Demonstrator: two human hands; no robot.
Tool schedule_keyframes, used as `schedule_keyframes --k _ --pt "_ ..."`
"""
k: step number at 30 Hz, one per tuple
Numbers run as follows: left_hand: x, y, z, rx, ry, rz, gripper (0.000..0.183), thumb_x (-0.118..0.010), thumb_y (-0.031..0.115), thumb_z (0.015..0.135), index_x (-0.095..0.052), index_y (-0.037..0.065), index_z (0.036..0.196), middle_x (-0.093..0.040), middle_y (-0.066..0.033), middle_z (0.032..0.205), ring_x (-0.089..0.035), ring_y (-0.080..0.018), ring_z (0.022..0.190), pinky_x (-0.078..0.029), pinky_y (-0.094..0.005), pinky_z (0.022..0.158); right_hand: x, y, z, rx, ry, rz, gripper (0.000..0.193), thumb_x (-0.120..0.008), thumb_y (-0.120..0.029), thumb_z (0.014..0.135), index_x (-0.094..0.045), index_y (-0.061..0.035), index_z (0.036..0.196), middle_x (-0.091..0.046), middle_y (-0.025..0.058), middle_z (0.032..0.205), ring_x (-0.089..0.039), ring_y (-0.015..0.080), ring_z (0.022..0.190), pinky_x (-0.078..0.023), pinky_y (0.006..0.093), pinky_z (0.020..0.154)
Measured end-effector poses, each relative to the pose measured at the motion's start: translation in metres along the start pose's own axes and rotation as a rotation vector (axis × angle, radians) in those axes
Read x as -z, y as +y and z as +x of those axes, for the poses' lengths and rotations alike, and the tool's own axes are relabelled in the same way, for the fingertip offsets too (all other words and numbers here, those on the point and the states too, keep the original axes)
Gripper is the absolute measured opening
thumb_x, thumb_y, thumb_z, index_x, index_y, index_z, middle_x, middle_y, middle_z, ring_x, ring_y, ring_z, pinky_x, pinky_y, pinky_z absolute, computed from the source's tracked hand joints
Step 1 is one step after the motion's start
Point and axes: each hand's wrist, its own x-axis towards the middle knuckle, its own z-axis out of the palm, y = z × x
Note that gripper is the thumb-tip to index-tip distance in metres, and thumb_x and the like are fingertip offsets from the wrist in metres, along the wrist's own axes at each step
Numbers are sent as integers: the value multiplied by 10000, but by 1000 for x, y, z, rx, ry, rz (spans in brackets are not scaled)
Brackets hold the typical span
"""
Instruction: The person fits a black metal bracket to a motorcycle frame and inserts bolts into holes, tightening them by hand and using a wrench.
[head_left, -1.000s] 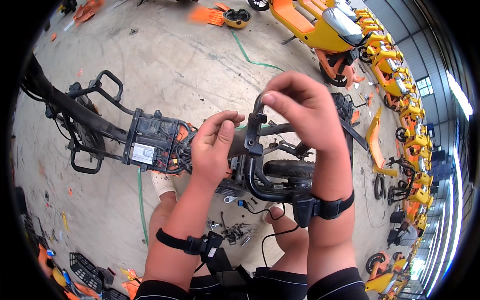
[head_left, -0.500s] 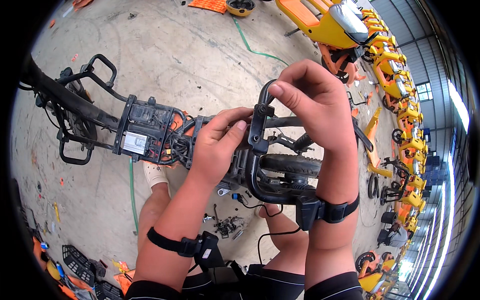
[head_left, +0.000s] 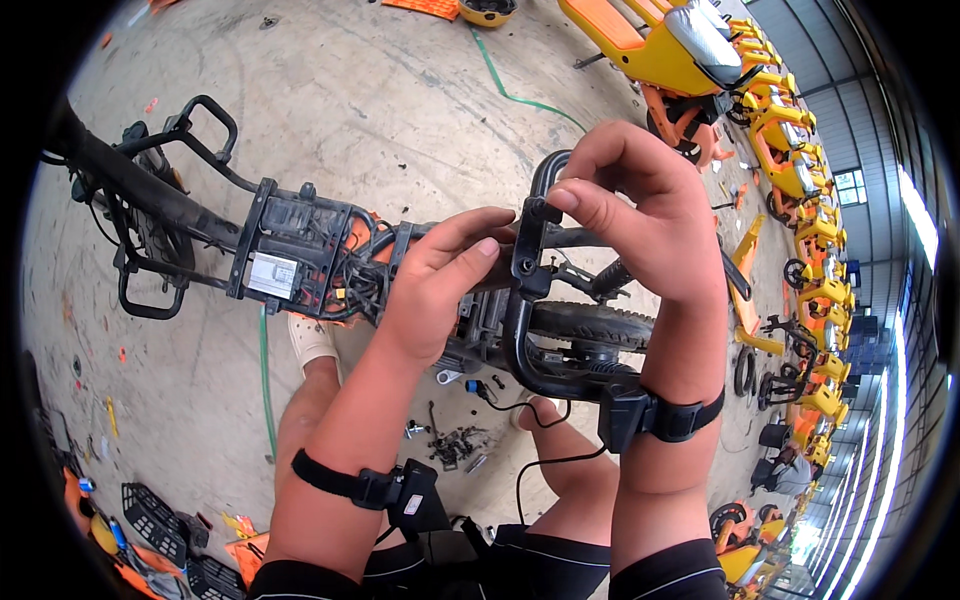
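A stripped scooter frame [head_left: 150, 190] lies across in front of me, its black tubing running left to right. At its right end a bent black tube [head_left: 517, 345] carries a flat black bracket [head_left: 528, 250]. My left hand [head_left: 440, 275] is half curled at the bracket's left edge, fingertips partly hidden behind it. My right hand [head_left: 640, 215] bends over from the right, its thumb and curled fingers closed at a small black bolt [head_left: 545, 210] at the bracket's upper end. The bolt is partly covered by the thumb. Below sits a black tyre [head_left: 590, 325].
Loose bolts and small parts [head_left: 455, 445] lie on the floor between my feet. A cable with a blue-tipped plug [head_left: 474, 387] hangs nearby. Yellow scooters [head_left: 660, 50] line the right side. Black grilles and orange panels [head_left: 155, 520] are heaped at lower left.
The view has shifted slightly, moving the scene a little right. My right thumb still sits at the bracket's upper end, now closer to the bolt. My left hand stays beside the bracket.
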Motion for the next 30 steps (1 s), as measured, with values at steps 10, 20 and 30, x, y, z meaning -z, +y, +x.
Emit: schedule_keyframes --k 10,20,30 --pt "-1 2 1 -3 -20 -22 357 -546 88 1023 -559 -34 1358 -671 -119 1201 -648 -178 1097 -515 -328 988 -3 2 1 -87 81 28 189 -809 -142 875 -658 -30 895 -643 -30 786 -533 35 697 -434 216 609" --pt "0 3 2 1 -16 -13 336 -544 78 1022 -571 -30 1339 -668 -104 1173 -637 -162 1086 -507 -319 984 0 -2 0 -4 32 -167 189 -826 -112 832 -662 -49 903 -656 -31 795 -538 49 688 -423 230 603" --pt "-4 9 2 -15 -72 12 351 -524 63 1031 -548 -69 1355 -660 -146 1259 -632 -182 1148 -506 -321 1011 1 -5 -4 -27 23 -40 105 -732 50 837 -685 9 922 -716 36 845 -642 92 786 -516 249 687"
